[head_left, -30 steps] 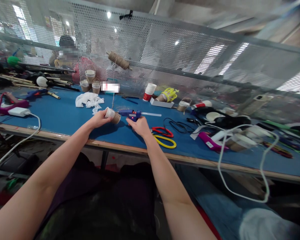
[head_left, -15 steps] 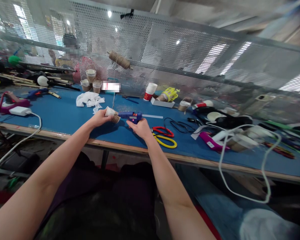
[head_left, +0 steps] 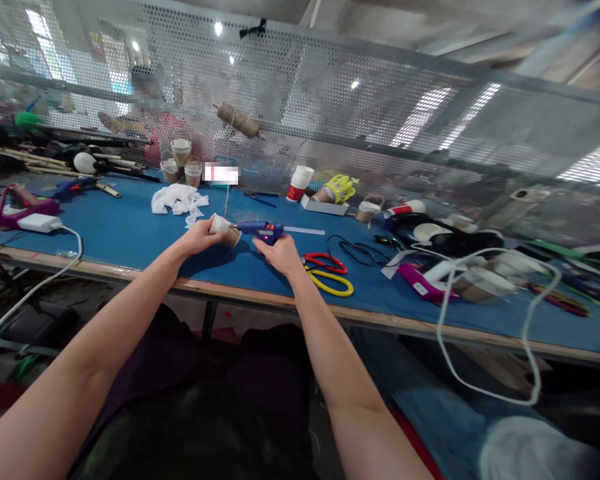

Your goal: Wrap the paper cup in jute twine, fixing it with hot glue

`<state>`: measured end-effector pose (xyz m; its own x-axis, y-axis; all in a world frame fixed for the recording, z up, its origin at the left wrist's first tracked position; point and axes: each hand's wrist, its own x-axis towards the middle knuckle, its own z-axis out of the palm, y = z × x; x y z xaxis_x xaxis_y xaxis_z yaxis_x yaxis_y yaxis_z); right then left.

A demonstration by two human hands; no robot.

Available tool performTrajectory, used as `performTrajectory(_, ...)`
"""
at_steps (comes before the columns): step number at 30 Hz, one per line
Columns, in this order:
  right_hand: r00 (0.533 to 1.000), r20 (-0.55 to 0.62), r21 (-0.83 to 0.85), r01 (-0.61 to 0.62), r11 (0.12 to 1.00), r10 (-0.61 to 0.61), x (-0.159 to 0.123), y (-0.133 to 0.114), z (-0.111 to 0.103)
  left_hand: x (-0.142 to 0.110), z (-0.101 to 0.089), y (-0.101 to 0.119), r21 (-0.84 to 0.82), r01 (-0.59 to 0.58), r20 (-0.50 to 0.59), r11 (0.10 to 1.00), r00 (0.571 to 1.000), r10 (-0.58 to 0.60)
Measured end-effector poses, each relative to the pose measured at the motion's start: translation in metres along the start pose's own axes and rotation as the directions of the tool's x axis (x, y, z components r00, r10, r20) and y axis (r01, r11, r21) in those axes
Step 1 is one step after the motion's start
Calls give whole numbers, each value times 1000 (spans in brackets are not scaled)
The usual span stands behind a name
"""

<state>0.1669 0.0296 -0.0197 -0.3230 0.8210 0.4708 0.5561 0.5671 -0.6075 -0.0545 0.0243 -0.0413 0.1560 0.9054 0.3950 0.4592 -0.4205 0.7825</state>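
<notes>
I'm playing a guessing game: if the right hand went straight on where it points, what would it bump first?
Probably the cup in the left hand: the glue gun in the right hand points at it, touching or nearly so; depth is unclear.

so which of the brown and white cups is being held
The tilted cup in the left hand, at the tip of the glue gun in the right hand; the three stacked cups stand by the mesh panel.
</notes>
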Motion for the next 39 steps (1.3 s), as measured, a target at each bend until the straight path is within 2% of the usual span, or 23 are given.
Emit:
performTrajectory(9,998,19,42,-67,997,66,9,-3,2,-1,-1,0,3,-3,-7,1000,1000,3)
performTrajectory(14,984,54,96,-173,980,168,13,-2,4,-2,0,6,-7,22,-5,1000,1000,-22)
performTrajectory(20,906,66,97,-423,901,418,35,9,-8,-5,0,14,-48,50,12,998,999,-50)
performTrajectory(25,847,69,52,-531,846,527,54,23,-11,-6,0,14,-64,65,52,996,997,-62)
performTrajectory(29,842,59,31,-539,842,537,60,34,-6,-7,0,16,-89,69,59,994,996,-63)
performTrajectory(34,884,84,106,-466,878,459,59,30,-3,-10,1,25,-130,55,79,990,996,-45)
performTrajectory(37,897,204,199,-431,880,393,54,12,2,-12,2,31,-149,46,115,988,993,-29)
performTrajectory(39,877,329,268,-442,856,350,51,-2,8,-13,3,34,-161,43,146,986,989,-19)
